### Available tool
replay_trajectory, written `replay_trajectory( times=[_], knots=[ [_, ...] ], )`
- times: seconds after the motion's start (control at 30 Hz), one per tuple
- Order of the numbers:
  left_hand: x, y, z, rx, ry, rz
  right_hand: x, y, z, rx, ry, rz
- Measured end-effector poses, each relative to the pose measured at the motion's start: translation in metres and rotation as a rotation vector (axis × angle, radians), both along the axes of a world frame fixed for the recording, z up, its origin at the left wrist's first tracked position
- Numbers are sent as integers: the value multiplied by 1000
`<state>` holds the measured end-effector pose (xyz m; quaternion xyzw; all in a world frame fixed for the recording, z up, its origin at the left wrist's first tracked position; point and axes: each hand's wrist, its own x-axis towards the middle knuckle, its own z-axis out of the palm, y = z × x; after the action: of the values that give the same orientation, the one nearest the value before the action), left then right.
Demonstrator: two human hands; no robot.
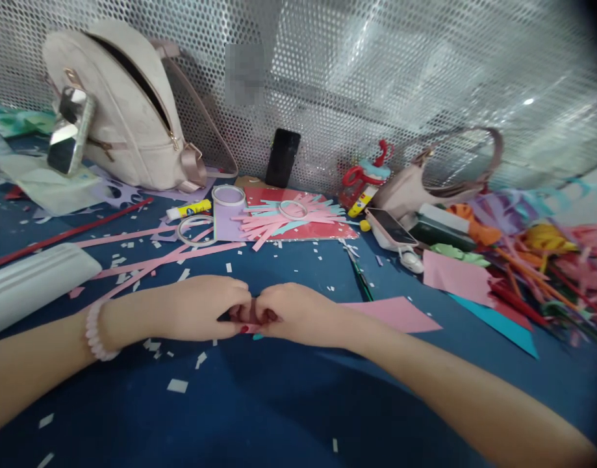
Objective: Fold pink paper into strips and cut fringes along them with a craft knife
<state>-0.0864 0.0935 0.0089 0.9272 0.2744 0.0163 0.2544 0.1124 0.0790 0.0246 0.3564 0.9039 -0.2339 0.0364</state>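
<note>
My left hand [213, 309] and my right hand [291, 313] meet at the middle of the blue table, knuckles almost touching. Between their pinched fingers is a small piece of pink paper [252, 328], mostly hidden by the fingers. A bit of teal shows just beneath it. A dark gap or object by my left fingers cannot be made out. Behind my right wrist lies a flat sheet of pink paper [395, 314]. Beyond the hands, pink and teal paper strips [273, 221] are heaped on a red sheet [322, 231], with a tape ring [293, 208] on top.
Farther back are a glue stick [188, 208], another tape roll [195, 231], a standing phone [283, 158], a backpack [117, 110] and a handbag [419, 182]. A green-handled tool [360, 276] lies right of centre. Colourful paper scraps [546, 253] crowd the right; a white case [39, 283] lies left.
</note>
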Motion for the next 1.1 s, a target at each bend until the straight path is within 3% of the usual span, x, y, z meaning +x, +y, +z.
replay_trajectory(
  times=[0.2,0.43,1.1],
  knots=[
    [0,1,-1,80,32,-39,-6,8,14,15,-323,-11],
    [-2,0,2,46,78,-24,-6,14,21,77,-573,-22],
    [-1,3,7,-71,123,22,60,0,22,40,-699,-183]
  ],
)
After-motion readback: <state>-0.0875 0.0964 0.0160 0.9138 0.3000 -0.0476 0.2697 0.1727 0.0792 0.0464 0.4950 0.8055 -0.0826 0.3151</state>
